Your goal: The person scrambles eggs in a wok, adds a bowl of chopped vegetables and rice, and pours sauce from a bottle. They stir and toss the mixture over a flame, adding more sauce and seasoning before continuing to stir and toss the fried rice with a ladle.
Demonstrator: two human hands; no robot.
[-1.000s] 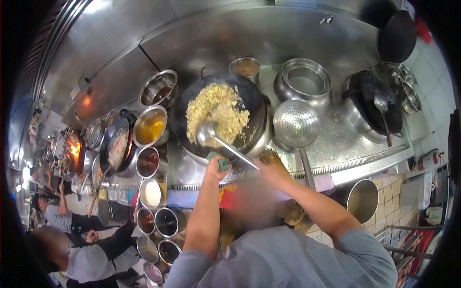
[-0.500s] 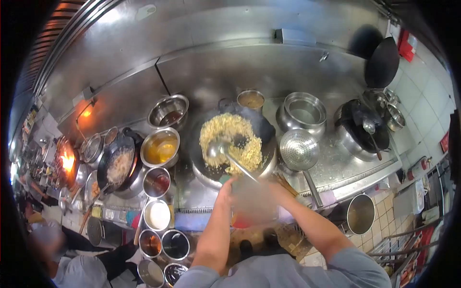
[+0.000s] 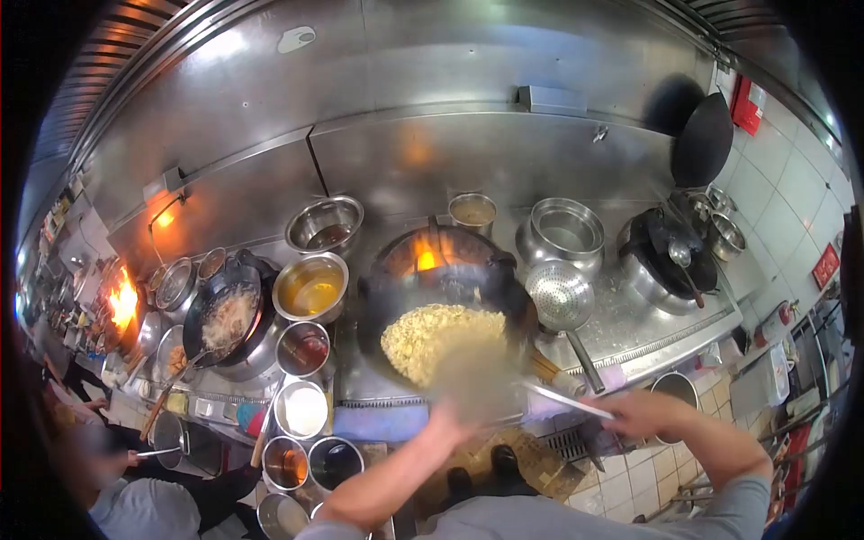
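A dark wok (image 3: 508,297) sits pulled toward me on the burner, its near part full of yellow fried rice (image 3: 432,337). My left hand (image 3: 454,420) is at the near rim; a blurred patch covers its fingers, but the wok has shifted with it, so it grips there. Out to the right, my right hand (image 3: 650,414) is closed around the end of a ladle's metal handle (image 3: 567,399). That ladle's bowl is hidden behind the blur. Flame (image 3: 427,257) shows in the burner opening behind the rice.
Left of the wok are bowls with yellow liquid (image 3: 310,290) and dark sauce (image 3: 326,225), plus several seasoning pots (image 3: 301,409). Another wok with food (image 3: 232,315) stands farther left, near a co-worker (image 3: 148,504). A perforated strainer (image 3: 560,295) and a steel pot (image 3: 567,229) lie right.
The wok has come toward me, uncovering flame behind it, and the rice has gathered at its near side. My right hand has swung right with the ladle, drawing it out of the rice.
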